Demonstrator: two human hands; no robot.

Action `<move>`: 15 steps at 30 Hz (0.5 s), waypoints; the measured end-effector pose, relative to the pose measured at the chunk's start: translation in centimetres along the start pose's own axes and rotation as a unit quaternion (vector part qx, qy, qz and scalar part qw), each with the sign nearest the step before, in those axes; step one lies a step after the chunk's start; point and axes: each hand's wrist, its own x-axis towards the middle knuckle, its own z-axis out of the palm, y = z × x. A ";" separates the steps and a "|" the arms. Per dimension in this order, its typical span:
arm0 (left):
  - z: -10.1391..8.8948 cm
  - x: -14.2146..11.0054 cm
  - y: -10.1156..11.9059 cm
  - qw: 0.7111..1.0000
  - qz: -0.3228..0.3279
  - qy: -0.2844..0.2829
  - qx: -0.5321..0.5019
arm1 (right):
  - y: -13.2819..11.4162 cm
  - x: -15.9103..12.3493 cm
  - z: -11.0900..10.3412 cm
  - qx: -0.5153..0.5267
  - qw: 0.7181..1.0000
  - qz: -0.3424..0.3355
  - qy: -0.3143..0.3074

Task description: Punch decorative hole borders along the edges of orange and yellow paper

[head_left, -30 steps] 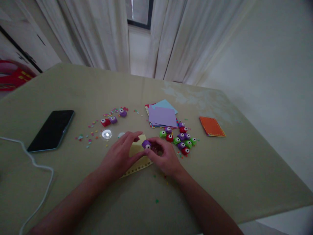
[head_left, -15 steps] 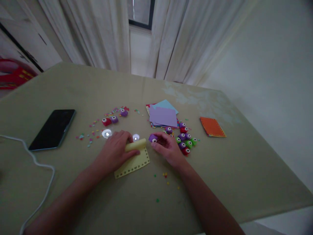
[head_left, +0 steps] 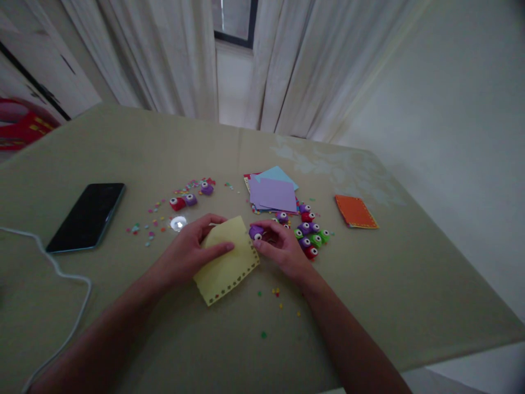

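My left hand (head_left: 187,253) rests on a yellow paper square (head_left: 227,262) with a punched border, thumb under its left edge and fingers pressing its top, so it grips the sheet. My right hand (head_left: 280,249) is closed around a small purple paper punch (head_left: 256,232) at the sheet's right edge. Several more small punches (head_left: 308,234), purple, green and red, lie just right of that hand.
A stack of coloured papers (head_left: 273,192) lies behind the hands, an orange sheet (head_left: 355,212) to the right. A black phone (head_left: 87,216) and a white cable (head_left: 61,276) lie at left. Three punches (head_left: 189,198) and paper confetti (head_left: 152,223) are scattered left of centre.
The yellow sheet, curled up under my left hand half a second ago, now lies flat and turned. My right hand with the purple punch stays at its right edge.
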 end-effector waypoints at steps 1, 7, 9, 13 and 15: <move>0.0 0.0 0.0 1.000 0.001 0.002 0.000 | -0.1 0.0 0.0 -0.002 1.000 0.001 -0.001; -0.2 0.2 -0.3 1.000 0.011 0.004 0.005 | -0.2 -0.1 0.1 0.007 1.000 0.004 0.002; -0.2 0.3 -0.3 1.000 0.013 0.004 0.009 | -0.1 -0.1 0.0 0.011 1.000 0.002 0.002; -0.2 0.2 -0.2 0.999 0.017 0.010 0.026 | 0.1 -0.1 0.0 0.008 1.000 0.006 -0.007; -0.2 0.2 -0.2 0.999 0.017 0.013 0.030 | 0.1 -0.1 0.0 0.005 1.000 0.007 -0.009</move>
